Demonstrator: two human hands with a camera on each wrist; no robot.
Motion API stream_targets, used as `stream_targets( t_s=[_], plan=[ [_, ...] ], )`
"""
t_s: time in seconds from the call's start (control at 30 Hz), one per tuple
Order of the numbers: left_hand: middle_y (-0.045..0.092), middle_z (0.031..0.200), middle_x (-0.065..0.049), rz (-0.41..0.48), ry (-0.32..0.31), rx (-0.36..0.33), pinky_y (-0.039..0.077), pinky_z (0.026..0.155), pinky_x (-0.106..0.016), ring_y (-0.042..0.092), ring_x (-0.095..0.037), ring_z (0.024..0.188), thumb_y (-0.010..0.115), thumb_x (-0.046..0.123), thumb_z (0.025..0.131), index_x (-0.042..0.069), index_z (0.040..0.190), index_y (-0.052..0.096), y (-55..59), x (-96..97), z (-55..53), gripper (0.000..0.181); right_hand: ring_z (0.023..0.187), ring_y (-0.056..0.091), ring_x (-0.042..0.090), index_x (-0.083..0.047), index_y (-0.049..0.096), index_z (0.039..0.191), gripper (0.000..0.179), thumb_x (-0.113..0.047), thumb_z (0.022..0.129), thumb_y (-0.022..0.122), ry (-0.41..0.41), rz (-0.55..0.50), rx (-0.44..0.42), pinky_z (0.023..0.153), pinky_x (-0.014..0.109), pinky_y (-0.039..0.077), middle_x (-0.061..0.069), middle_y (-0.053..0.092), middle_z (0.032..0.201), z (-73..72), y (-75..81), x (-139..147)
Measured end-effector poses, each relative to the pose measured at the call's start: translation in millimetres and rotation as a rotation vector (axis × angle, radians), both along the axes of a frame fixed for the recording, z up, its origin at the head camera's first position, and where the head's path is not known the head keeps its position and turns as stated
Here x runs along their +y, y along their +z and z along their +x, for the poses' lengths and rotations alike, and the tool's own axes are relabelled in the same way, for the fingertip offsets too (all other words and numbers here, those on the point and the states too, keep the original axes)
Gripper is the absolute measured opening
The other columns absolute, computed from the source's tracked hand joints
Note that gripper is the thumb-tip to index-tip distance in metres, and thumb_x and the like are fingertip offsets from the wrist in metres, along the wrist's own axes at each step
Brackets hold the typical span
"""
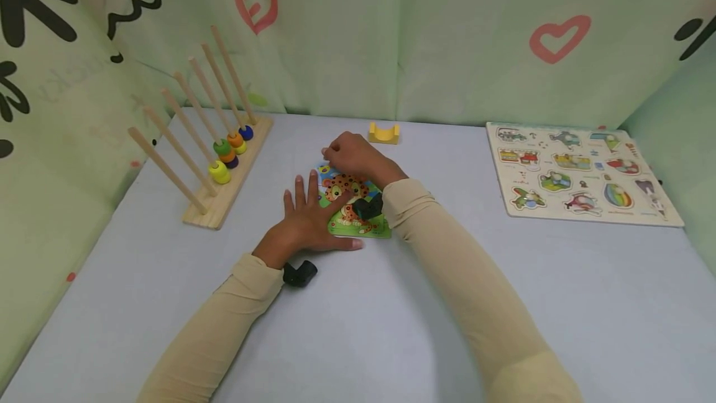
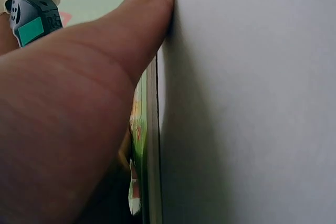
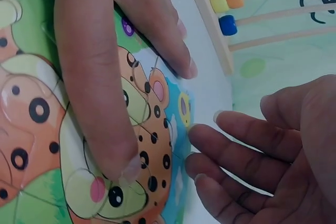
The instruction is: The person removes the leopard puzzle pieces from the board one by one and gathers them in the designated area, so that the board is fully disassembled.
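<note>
A jigsaw puzzle [image 1: 360,229] with a spotted leopard on a green and blue ground lies flat on the table. My left hand [image 1: 306,224] is spread over its left and near side, index finger and thumb apart. In the right wrist view, left-hand fingers [image 3: 97,103] press on the leopard's face. At the far edge of the puzzle is my right hand [image 1: 358,155], its fingers loosely bent with nothing between them. Its fingertips [image 3: 197,132] come right at the blue border. From the left wrist, the puzzle's side edge [image 2: 152,145] shows beside the thumb.
To the left stands a wooden peg rack [image 1: 215,204] with coloured beads on some rods. A small yellow block [image 1: 384,134] sits behind the right hand. At the right lies a wooden board [image 1: 537,176] with vehicle pictures. Curtains [image 1: 447,48] enclose the table [image 1: 358,328].
</note>
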State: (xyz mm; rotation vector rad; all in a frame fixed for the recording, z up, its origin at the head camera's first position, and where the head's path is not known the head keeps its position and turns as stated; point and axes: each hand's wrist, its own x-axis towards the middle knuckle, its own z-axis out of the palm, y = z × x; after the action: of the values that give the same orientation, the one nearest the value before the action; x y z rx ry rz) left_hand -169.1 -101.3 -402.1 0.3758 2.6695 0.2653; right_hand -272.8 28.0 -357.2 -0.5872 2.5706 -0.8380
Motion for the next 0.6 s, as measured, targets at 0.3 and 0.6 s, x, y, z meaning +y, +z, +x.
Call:
stream_targets(
  t_s=[0.3,0.6],
  plan=[
    [-0.029,0.152,-0.025,0.009,0.007,0.007,-0.005,0.106,-0.068,-0.027,-0.049,0.136,0.054,0.084,0.071,0.039,0.155,0.014,0.2,-1.2,-0.4,0.104,0.056,0.045,0.014,-0.002,0.072,0.09,0.043,-0.032,0.104,0.044,0.018,0.028,0.047,0.057,0.027,0.039,0.002,0.051,0.064,0.3,3.2,-2.6],
    [-0.029,0.152,-0.024,0.009,0.001,0.002,-0.005,0.106,-0.067,-0.027,-0.047,0.137,0.054,0.083,0.072,0.04,0.155,0.014,2.0,-0.2,1.5,0.102,0.067,0.052,0.016,-0.003,0.071,0.101,0.039,-0.03,0.104,0.043,0.001,0.02,0.036,0.065,0.028,0.042,0.007,0.064,0.084,0.0,-2.4,-2.4]
  ],
)
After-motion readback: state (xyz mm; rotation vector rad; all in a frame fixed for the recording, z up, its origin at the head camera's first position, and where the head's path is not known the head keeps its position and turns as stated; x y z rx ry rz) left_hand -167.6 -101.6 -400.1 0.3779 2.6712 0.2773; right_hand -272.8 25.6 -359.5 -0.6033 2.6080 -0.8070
